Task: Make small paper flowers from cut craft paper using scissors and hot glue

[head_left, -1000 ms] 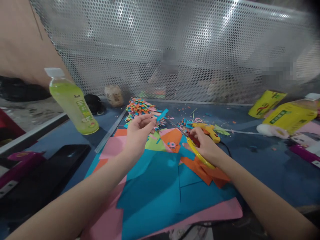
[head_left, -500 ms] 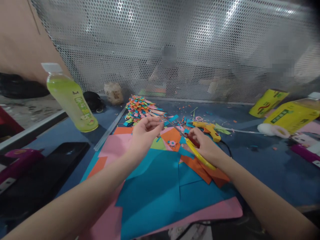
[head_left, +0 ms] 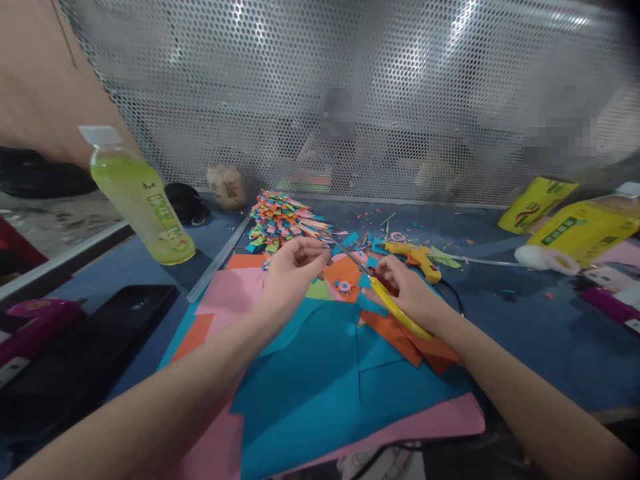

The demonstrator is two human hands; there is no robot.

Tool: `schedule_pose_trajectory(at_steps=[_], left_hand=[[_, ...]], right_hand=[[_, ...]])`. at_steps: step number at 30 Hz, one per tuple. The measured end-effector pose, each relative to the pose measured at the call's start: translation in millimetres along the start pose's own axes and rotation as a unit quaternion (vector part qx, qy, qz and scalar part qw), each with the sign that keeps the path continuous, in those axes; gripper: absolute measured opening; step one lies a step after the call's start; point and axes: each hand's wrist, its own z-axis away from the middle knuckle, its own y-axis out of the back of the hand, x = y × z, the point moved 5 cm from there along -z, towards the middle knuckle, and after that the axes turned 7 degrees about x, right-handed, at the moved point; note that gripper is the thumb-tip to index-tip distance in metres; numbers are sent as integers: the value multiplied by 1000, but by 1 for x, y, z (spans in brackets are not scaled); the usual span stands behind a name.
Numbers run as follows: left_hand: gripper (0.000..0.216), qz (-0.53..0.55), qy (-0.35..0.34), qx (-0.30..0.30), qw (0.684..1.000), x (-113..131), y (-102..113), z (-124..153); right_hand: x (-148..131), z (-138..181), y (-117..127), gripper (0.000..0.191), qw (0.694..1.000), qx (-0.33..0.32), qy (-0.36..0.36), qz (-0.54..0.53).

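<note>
My right hand (head_left: 403, 287) grips a pair of scissors (head_left: 397, 313) with yellow handles, its blades pointing left toward my other hand. The fingers of my left hand (head_left: 303, 263) are pinched together near the blade tips; whatever they hold is too small to make out. Beneath both hands lie sheets of blue paper (head_left: 305, 373), pink paper (head_left: 227, 290) and orange paper strips (head_left: 393, 337). A small pink and blue paper curl (head_left: 345, 287) rests on an orange piece between the hands. Behind my left hand stands a pile of multicoloured fringed paper (head_left: 280, 217).
A yellow glue gun (head_left: 415, 259) lies just beyond my right hand. At left are a green drink bottle (head_left: 143, 207), a clear ruler (head_left: 220, 260) and a black phone (head_left: 100, 340). Yellow bottles (head_left: 583, 230) stand at right. A perforated metal panel (head_left: 300, 87) closes the back.
My left hand has shifted very slightly right and down, close to the scissor tips. A small coloured curl now shows behind its wrist. My right hand stays on the scissors.
</note>
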Motion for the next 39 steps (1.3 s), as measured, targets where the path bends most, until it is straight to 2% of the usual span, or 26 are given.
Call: schedule_pose_trajectory(at_steps=[19,29,39], left_hand=[[18,2,11,-2,1000,4,-2,3],[18,11,11,-4,1000,3,-3,3],[18,-5,2,-14,1000,-4,0,0]], right_hand=[[2,-1,0,32,1000,9,5,14],[-3,-1,1,32,1000,1,-7,-19],[5,-3,4,31,998,20,13,52]])
